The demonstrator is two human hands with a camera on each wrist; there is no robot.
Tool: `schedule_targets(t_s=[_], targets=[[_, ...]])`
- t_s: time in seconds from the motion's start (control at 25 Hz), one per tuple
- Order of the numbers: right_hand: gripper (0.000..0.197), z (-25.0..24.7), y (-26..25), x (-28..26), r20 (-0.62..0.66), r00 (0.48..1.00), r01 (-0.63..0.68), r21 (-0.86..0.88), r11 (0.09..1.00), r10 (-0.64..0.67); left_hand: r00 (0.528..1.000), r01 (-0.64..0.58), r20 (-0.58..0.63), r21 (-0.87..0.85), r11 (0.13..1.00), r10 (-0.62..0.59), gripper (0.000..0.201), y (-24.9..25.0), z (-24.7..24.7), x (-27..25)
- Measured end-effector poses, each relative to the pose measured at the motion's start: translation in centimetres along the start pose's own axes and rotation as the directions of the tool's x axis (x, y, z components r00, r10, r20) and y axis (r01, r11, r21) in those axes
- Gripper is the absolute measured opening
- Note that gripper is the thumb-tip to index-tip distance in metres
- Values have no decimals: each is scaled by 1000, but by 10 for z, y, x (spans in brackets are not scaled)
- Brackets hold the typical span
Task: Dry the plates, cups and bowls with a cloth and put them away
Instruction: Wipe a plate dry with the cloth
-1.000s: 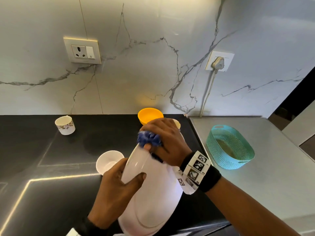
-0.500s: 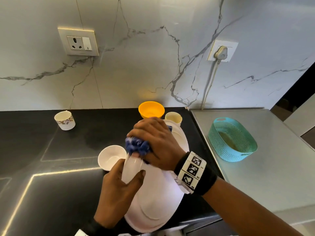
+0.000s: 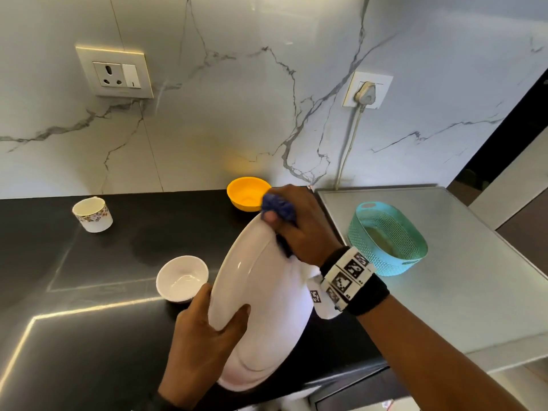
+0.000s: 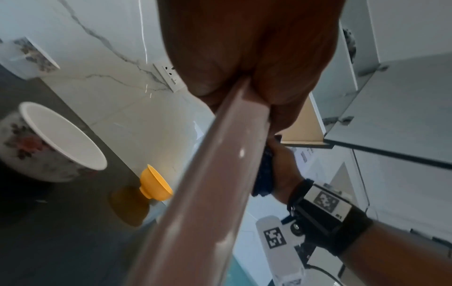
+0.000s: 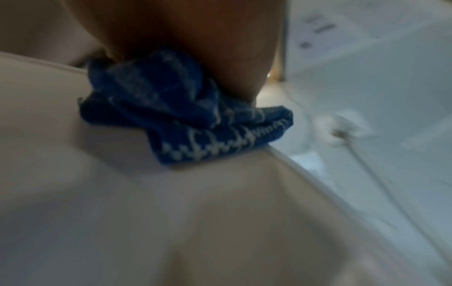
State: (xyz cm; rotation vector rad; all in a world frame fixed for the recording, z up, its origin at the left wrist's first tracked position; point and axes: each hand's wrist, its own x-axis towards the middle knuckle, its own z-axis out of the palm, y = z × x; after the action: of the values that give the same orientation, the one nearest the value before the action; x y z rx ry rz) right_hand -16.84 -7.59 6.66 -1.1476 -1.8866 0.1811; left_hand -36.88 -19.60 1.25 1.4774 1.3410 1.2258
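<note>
**Head view: white plate held on edge and wiped with a blue cloth**

Head view shows the left hand in a clenched grip on the lower rim of a white plate, thumb across the near face and fingers behind it. The left wrist view confirms it: the rim runs out from between thumb and fingers. The plate is tilted up on edge above the black surface, its top rim toward twelve o'clock.

At that top rim the right hand is grasping a bunched blue cloth and presses it against the plate; the right wrist view shows the cloth, blue with a pale woven pattern, squeezed between hand and plate. A band with black-and-white markers wraps the right wrist.

From the plate, a white bowl stands on the surface just beside it at nine o'clock, near the left hand. An orange bowl sits at twelve o'clock by the wall, close to the cloth. A flowered cup stands well apart at ten o'clock. At three o'clock a teal basket rests on the grey surface. On the marble wall are a socket plate and a plugged-in charger.
</note>
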Motion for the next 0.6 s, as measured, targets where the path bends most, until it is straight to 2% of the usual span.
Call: schedule_targets(t_s=[0.08, 0.12, 0.16, 0.2, 0.24, 0.28, 0.32, 0.36, 0.4, 0.44, 0.48, 0.52, 0.6], targets=[[40, 1, -30, 1, 151, 946, 306, -128, 944, -286, 1000, -26, 6, 9, 1000, 26, 38, 3, 3, -1], [40, 2, -32, 1, 181, 924, 362, -142, 921, -336, 999, -32, 0, 20, 999, 32, 38, 4, 4, -1], [40, 2, -27, 1, 162, 934, 341, -128, 931, -320, 999, -42, -5, 22, 999, 42, 39, 4, 4, -2], [42, 3, -16, 1, 99, 968, 239, -76, 968, -231, 999, -50, -15, 14, 999, 51, 40, 4, 5, -4], [44, 4, 0, -1, 23, 998, 61, 42, 997, -62, 998, -60, -25, 2, 998, 60, 42, 3, 5, -7], [46, 4, 14, -3, -34, 987, -145, 223, 964, 156, 997, -72, -36, -3, 997, 72, 44, 0, 5, -11], [45, 7, 25, -9, -37, 924, -334, 403, 852, 379, 996, -78, -50, -10, 997, 77, 47, -3, 4, -15], [40, 11, 35, -17, 4, 843, -456, 534, 712, 538, 995, -70, -69, -14, 997, 69, 48, -6, 2, -18], [31, 12, 43, -25, 42, 782, -518, 600, 610, 622, 994, -57, -89, -7, 998, 56, 49, -13, 1, -22], [24, 12, 48, -29, 59, 764, -541, 600, 589, 642, 994, -40, -105, 14, 999, 41, 50, -22, -1, -25], [21, 9, 47, -30, 45, 792, -518, 578, 630, 609, 993, -21, -117, 42, 999, 26, 50, -33, -3, -30], [18, 3, 42, -25, 15, 846, -456, 538, 709, 533, 993, -8, -115, 71, 997, 16, 48, -45, -6, -34], [16, -13, 24, -4, -44, 953, -267, 342, 901, 299, 996, 48, -81, 124, 991, -38, 36, -65, -11, -40]])
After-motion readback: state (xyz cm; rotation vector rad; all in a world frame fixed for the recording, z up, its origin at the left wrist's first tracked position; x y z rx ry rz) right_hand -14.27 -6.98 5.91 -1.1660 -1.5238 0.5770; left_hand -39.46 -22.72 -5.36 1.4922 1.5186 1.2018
